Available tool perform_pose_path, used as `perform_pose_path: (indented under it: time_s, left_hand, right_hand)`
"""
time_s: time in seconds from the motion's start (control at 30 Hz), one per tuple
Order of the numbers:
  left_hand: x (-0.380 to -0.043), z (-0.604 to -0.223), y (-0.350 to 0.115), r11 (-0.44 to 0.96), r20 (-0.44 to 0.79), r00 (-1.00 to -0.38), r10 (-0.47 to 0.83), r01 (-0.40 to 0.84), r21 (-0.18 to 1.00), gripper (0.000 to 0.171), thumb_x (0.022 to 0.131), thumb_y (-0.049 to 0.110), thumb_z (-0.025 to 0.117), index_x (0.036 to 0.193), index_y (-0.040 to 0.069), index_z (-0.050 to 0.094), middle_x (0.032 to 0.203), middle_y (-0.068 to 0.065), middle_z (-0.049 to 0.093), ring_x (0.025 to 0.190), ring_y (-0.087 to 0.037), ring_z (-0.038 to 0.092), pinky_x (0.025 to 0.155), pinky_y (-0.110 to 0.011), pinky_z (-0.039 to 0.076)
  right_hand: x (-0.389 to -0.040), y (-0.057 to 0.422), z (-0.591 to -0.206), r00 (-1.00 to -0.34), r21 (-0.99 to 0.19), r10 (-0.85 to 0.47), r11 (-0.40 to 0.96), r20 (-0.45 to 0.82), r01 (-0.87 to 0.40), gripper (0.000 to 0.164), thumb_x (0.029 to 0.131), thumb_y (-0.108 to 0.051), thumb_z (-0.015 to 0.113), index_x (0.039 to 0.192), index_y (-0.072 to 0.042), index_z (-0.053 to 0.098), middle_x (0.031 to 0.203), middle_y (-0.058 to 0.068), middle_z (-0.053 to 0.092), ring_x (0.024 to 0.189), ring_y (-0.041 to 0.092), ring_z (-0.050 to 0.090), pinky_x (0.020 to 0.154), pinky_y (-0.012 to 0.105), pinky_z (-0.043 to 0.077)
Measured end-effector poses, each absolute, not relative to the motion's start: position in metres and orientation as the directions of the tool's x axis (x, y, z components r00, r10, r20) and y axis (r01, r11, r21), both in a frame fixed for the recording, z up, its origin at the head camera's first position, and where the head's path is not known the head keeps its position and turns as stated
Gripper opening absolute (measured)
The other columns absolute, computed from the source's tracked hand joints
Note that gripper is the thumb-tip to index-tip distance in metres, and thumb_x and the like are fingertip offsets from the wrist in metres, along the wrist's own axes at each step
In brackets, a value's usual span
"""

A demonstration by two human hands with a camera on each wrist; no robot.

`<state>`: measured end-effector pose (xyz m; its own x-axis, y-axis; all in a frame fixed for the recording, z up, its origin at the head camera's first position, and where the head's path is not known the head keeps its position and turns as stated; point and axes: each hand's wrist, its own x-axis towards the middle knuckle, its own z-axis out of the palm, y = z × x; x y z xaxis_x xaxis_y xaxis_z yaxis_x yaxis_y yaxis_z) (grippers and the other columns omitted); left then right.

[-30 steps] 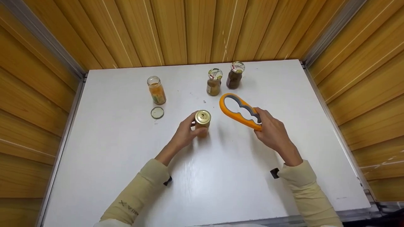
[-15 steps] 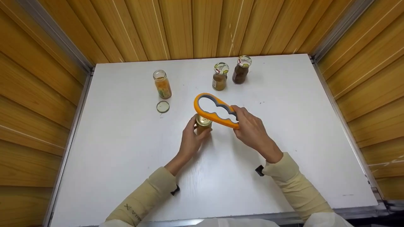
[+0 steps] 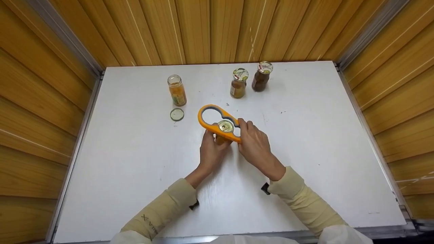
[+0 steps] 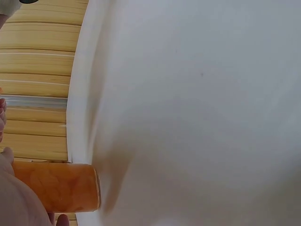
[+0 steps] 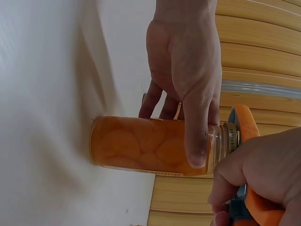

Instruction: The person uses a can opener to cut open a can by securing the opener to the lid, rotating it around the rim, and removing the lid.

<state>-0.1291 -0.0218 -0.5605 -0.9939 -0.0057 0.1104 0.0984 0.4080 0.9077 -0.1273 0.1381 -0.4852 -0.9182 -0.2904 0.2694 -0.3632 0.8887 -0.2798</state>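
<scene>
My left hand (image 3: pixel 211 152) grips a glass jar (image 5: pixel 136 143) of orange fruit pieces, thumb and fingers around its upper part. The jar stands upright, its base at the white table, and wears a gold lid (image 3: pixel 225 126). In my right hand (image 3: pixel 255 145) is the handle end of an orange jar opener (image 3: pixel 214 128) with grey notched inner edges. Its loop surrounds the lid, which sits at the notches between the two arms. Seen from the left wrist, the lower jar (image 4: pixel 61 187) shows while the lid is out of sight.
Toward the back left stands a lidless jar (image 3: pixel 177 93) with orange contents, a loose lid (image 3: pixel 177 114) lying in front of it. Two jars with patterned lids, one light brown (image 3: pixel 238 88) and one dark (image 3: pixel 260 81), stand near the back edge. Wood-look panels enclose the table (image 3: pixel 135 142).
My right hand has moved left, bringing the jar opener from beside the jar to over it, so the lid now shows inside the loop. My left hand keeps its hold on the jar.
</scene>
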Motion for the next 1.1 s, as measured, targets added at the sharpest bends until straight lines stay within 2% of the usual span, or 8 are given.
perform_pose_path:
  time_s: [0.17, 0.43, 0.67, 0.93, 1.1]
  left_hand:
    - [-0.129, -0.562, -0.02, 0.41, 0.139, -0.99, -0.028, 0.116, 0.905, 0.066, 0.09, 0.027, 0.082, 0.145, 0.015, 0.047, 0.14, 0.0, 0.056, 0.135, -0.015, 0.05, 0.114, -0.041, 0.041]
    - [-0.127, -0.567, -0.018, 0.382, 0.202, -0.979, -0.028, 0.176, 0.907, 0.068, 0.089, 0.021, 0.084, 0.144, 0.009, 0.046, 0.14, -0.004, 0.056, 0.132, -0.017, 0.051, 0.113, -0.039, 0.043]
    - [-0.131, -0.569, -0.015, 0.279, 0.246, -0.969, -0.017, 0.232, 0.932, 0.069, 0.088, 0.01, 0.083, 0.142, 0.006, 0.042, 0.138, -0.005, 0.055, 0.127, -0.017, 0.054, 0.108, -0.034, 0.046]
    - [-0.13, -0.568, -0.014, 0.313, 0.217, -0.976, -0.018, 0.201, 0.928, 0.068, 0.09, 0.01, 0.081, 0.146, 0.003, 0.043, 0.142, -0.011, 0.051, 0.13, -0.022, 0.053, 0.11, -0.036, 0.045]
    - [-0.128, -0.567, -0.014, 0.334, 0.204, -0.979, -0.012, 0.188, 0.923, 0.066, 0.092, 0.011, 0.079, 0.146, 0.003, 0.044, 0.143, -0.012, 0.049, 0.13, -0.022, 0.052, 0.111, -0.036, 0.044]
  right_hand:
    - [-0.122, 0.132, -0.485, -0.913, -0.238, -0.296, 0.9, 0.28, -0.365, 0.058, 0.082, 0.002, 0.078, 0.136, 0.005, 0.055, 0.094, 0.021, 0.063, 0.075, 0.032, 0.066, 0.061, 0.047, 0.059]
    - [-0.116, 0.121, -0.483, -0.912, -0.132, -0.269, 0.938, 0.311, -0.322, 0.054, 0.081, 0.0, 0.079, 0.128, 0.009, 0.055, 0.083, 0.019, 0.058, 0.064, 0.032, 0.061, 0.049, 0.044, 0.053]
    - [-0.114, 0.113, -0.479, -0.906, -0.066, -0.247, 0.956, 0.343, -0.285, 0.043, 0.084, -0.006, 0.078, 0.116, 0.01, 0.055, 0.076, 0.017, 0.055, 0.06, 0.031, 0.059, 0.044, 0.043, 0.051]
    - [-0.112, 0.106, -0.483, -0.91, 0.002, -0.213, 0.974, 0.357, -0.227, 0.032, 0.087, 0.0, 0.07, 0.112, 0.009, 0.052, 0.073, 0.016, 0.055, 0.054, 0.031, 0.062, 0.042, 0.041, 0.053]
    - [-0.112, 0.104, -0.485, -0.898, 0.045, -0.221, 0.974, 0.38, -0.221, 0.028, 0.089, 0.003, 0.07, 0.109, 0.01, 0.053, 0.07, 0.015, 0.054, 0.049, 0.03, 0.063, 0.041, 0.04, 0.054]
